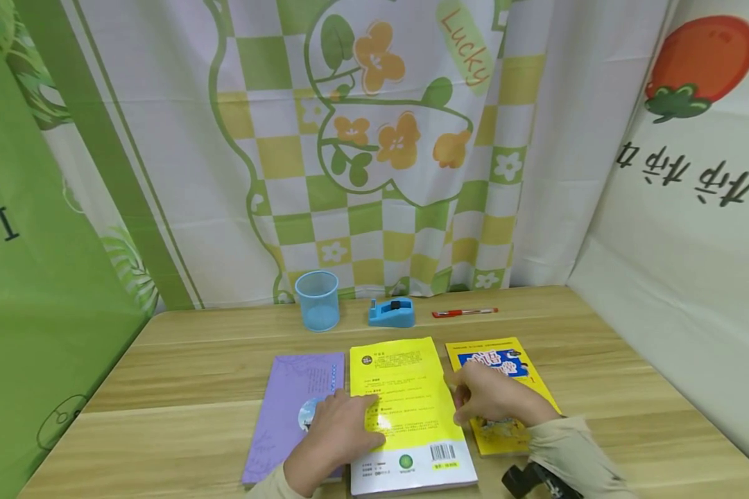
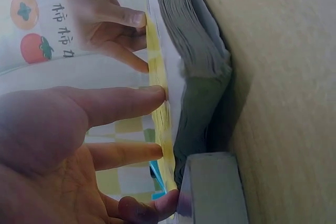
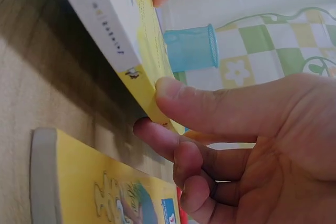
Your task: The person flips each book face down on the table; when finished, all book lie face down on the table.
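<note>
Centre book [image 1: 415, 398]: fine print [image 1: 399, 380] unreadably small. Purple book [image 1: 283, 416], left of centre book: partly covered by left hand [image 1: 340, 428]. Yellow book [image 1: 501, 438], right of centre book: partly covered by right hand [image 1: 498, 395].

three books [image 1: 415, 405] abreast | behind, left-to-right: cup [image 1: 320, 305], tape dispenser [image 1: 392, 314], pen [image 1: 465, 313]

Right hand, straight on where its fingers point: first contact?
The middle book: the right hand already has its thumb on that book's spine-side edge. Past that, the left hand on the cover looks roughly in line, though relative height is hard to judge.
</note>
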